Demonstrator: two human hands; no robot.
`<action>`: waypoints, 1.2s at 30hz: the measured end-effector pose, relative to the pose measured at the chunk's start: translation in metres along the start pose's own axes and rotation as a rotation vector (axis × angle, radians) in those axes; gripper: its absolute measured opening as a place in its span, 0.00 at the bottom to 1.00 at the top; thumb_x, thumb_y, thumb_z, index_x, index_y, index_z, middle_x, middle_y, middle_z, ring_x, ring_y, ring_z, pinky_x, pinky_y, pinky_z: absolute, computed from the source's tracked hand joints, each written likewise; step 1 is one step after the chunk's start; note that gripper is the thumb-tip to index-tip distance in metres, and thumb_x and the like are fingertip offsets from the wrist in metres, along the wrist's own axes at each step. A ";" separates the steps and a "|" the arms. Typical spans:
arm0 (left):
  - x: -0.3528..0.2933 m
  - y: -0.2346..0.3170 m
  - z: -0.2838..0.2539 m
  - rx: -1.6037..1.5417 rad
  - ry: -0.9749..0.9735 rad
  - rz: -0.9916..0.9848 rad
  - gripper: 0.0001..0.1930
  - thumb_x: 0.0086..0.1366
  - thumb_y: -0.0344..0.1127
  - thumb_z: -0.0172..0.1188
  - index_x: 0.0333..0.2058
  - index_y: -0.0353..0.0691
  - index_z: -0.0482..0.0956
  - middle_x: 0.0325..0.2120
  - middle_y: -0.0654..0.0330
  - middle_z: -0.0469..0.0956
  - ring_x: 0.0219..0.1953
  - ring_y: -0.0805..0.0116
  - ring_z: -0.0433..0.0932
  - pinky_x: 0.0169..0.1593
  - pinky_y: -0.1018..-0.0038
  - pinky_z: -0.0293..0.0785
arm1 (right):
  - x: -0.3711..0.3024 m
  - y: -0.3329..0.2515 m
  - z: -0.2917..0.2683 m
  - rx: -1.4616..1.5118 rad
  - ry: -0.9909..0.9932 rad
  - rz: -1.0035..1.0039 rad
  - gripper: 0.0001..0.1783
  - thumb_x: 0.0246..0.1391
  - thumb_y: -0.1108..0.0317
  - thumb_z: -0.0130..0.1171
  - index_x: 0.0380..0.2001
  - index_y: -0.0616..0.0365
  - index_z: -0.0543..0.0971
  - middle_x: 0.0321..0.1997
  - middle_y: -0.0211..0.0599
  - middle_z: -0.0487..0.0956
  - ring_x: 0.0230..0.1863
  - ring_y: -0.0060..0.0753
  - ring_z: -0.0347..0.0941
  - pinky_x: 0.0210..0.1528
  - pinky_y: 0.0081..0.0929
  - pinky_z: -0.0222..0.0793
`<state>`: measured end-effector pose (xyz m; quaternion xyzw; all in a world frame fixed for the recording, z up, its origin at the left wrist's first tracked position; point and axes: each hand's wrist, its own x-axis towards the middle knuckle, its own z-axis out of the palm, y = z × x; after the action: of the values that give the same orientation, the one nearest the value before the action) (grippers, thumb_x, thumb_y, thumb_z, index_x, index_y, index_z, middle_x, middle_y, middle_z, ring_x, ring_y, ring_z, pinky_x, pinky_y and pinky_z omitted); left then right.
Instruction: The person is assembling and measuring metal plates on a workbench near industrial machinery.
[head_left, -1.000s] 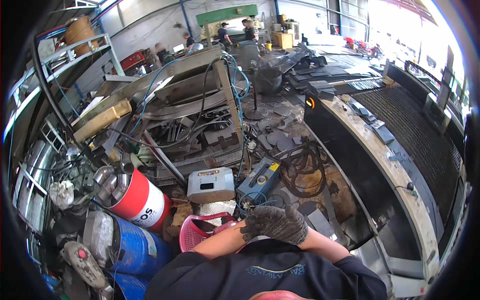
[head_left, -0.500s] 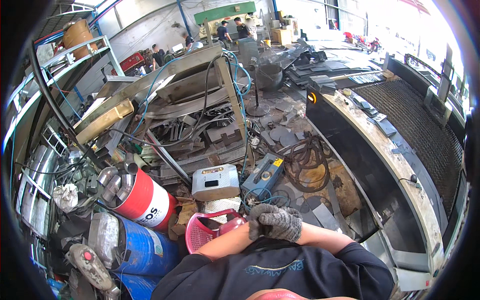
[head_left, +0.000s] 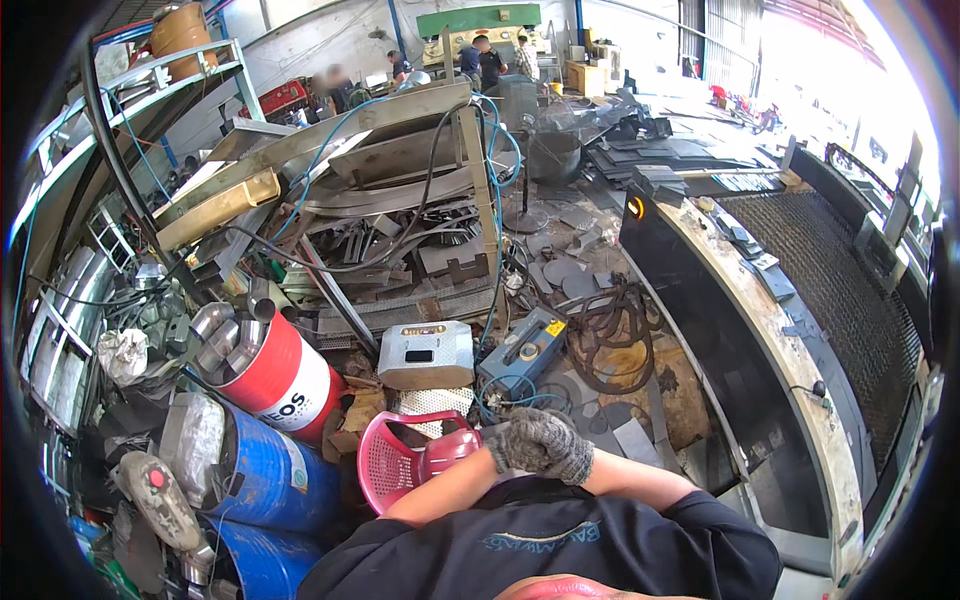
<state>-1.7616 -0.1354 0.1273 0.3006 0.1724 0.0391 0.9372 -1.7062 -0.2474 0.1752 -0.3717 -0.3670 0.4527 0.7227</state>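
Note:
Both my hands wear grey knitted work gloves and are clasped together in front of my chest. My left hand (head_left: 511, 447) is closed against my right hand (head_left: 562, 447), and I see no tool or part in either. Some fingers are hidden where the gloves overlap. Just left of the hands is a dark-pink plastic chair (head_left: 388, 462) with a perforated surface. Beyond them, a blue box-shaped machine (head_left: 523, 345) with a handle and a yellow label sits on the floor. Beside it stands a silver metal box (head_left: 426, 352) with a dark rectangle on top.
Left of me stand a red-and-white drum (head_left: 292, 380) holding metal pipe pieces and a blue drum (head_left: 285, 475). A rack (head_left: 478, 180) of scrap metal is ahead. Coiled black cable (head_left: 615, 340) lies on the floor. A long machine bed (head_left: 775, 330) runs along the right. Several people are far back.
The view has shifted slightly, so the drums and chair sit a little further left. My hands stay clasped. A person at the back left has changed posture.

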 end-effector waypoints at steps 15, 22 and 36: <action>-0.013 -0.011 -0.031 0.258 -0.067 0.329 0.22 0.76 0.49 0.58 0.61 0.43 0.77 0.57 0.60 0.78 0.60 0.67 0.75 0.66 0.67 0.70 | 0.004 -0.001 -0.038 0.474 0.008 0.437 0.23 0.68 0.57 0.59 0.62 0.54 0.76 0.57 0.39 0.81 0.61 0.44 0.77 0.62 0.51 0.76; -0.017 -0.045 -0.008 0.660 -0.004 0.302 0.23 0.75 0.42 0.62 0.64 0.40 0.76 0.57 0.62 0.80 0.58 0.71 0.77 0.64 0.71 0.72 | -0.027 -0.017 -0.069 0.377 -0.029 0.546 0.25 0.67 0.53 0.58 0.59 0.58 0.78 0.55 0.36 0.82 0.49 0.34 0.80 0.53 0.41 0.79; -0.031 -0.191 -0.140 1.685 0.361 -0.211 0.24 0.69 0.56 0.59 0.47 0.39 0.84 0.43 0.45 0.85 0.46 0.45 0.84 0.51 0.55 0.79 | -0.314 0.063 -0.410 -1.525 0.105 1.139 0.27 0.55 0.49 0.64 0.51 0.56 0.84 0.52 0.50 0.85 0.52 0.49 0.83 0.54 0.41 0.78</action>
<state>-1.8452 -0.2198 -0.0799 0.8661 0.3171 -0.1417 0.3594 -1.4760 -0.6025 -0.1267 -0.8856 -0.2943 0.3581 -0.0281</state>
